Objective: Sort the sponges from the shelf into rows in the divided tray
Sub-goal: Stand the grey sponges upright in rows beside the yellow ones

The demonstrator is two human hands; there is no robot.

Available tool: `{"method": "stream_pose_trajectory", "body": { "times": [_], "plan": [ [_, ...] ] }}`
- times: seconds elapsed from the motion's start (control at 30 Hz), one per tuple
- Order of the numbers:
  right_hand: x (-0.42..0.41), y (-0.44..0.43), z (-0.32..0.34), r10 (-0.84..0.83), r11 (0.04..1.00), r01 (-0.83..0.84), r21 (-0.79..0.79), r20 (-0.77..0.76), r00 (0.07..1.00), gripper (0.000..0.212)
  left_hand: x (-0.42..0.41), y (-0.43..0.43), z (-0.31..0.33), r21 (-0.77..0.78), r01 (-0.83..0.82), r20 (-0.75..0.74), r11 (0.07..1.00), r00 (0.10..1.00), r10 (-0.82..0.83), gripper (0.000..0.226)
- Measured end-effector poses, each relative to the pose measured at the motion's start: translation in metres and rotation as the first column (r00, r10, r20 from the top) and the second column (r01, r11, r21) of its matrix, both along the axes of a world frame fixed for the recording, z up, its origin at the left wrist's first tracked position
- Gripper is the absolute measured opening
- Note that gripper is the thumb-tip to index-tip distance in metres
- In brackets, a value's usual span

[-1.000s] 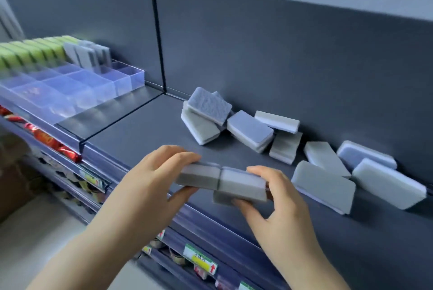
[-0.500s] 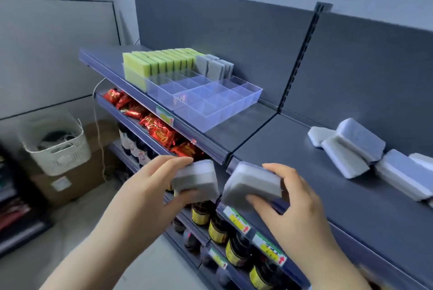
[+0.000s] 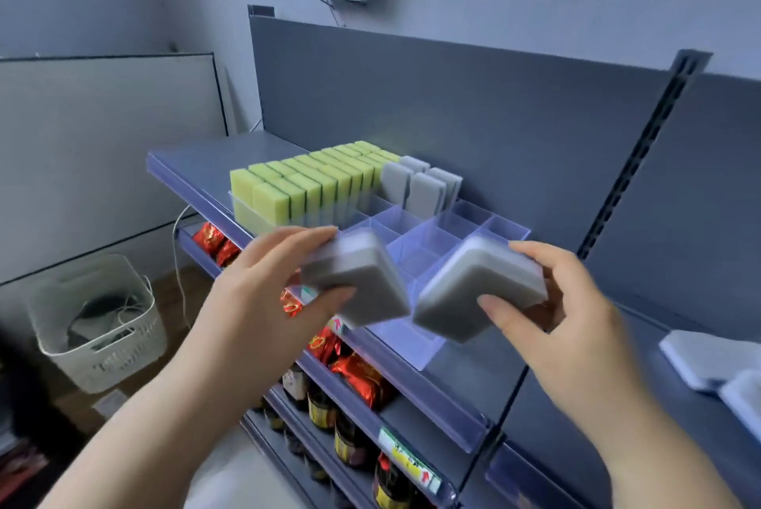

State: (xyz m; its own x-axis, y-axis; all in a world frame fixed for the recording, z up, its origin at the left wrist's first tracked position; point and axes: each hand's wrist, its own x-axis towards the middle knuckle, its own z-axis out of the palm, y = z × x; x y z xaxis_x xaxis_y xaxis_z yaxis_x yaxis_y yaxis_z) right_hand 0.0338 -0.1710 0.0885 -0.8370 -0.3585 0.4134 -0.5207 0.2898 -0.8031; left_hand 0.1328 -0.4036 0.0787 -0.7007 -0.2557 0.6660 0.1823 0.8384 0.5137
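- While both hands hover in front of the clear tray (image 3: pixel 465 228), your left hand (image 3: pixel 263 286) grips one grey sponge (image 3: pixel 354 278) between thumb and fingers.
- Your right hand (image 3: pixel 568 315) clamps a second grey sponge (image 3: pixel 473 286), just beside the first, at its 3 o'clock.
- At 12 o'clock, green sponges (image 3: pixel 313 179) fill the tray's left rows; grey ones (image 3: pixel 420 187) stand upright beside them.
- Loose sponges (image 3: pixel 708 360), blurred and perhaps two, lie on the shelf (image 3: pixel 576 385) at 4 o'clock.

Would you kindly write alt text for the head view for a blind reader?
The left hand grips one grey sponge, the right hand another grey sponge, near a clear divided tray that holds rows of yellow-green sponges and grey sponges, on a shelf.
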Motion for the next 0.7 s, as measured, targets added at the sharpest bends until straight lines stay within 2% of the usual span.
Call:
{"method": "stream_pose_trajectory", "body": {
  "times": [0.13,0.37,0.57,0.7],
  "plan": [
    [-0.042,-0.031,0.019,0.026,0.999,-0.027,-0.031,-0.034,0.999,0.04,-0.046,-0.028,0.014,-0.031,-0.002,-0.03,1.0,1.0,0.001,0.053],
    [-0.082,-0.082,0.012,0.004,1.0,-0.004,-0.022,-0.02,1.0,0.042,-0.095,-0.068,-0.006,0.101,0.013,-0.073,0.995,0.997,-0.006,0.05],
    [-0.099,-0.123,0.011,-0.171,0.983,0.164,-0.081,-0.085,0.982,0.041,-0.129,-0.127,0.007,0.129,0.113,-0.095,0.985,0.99,-0.101,0.05],
    [-0.1,-0.148,0.016,-0.326,0.945,0.319,-0.067,-0.126,0.937,0.041,-0.162,-0.174,0.02,0.151,0.214,0.003,0.965,0.976,-0.216,0.048]
  ]
}}
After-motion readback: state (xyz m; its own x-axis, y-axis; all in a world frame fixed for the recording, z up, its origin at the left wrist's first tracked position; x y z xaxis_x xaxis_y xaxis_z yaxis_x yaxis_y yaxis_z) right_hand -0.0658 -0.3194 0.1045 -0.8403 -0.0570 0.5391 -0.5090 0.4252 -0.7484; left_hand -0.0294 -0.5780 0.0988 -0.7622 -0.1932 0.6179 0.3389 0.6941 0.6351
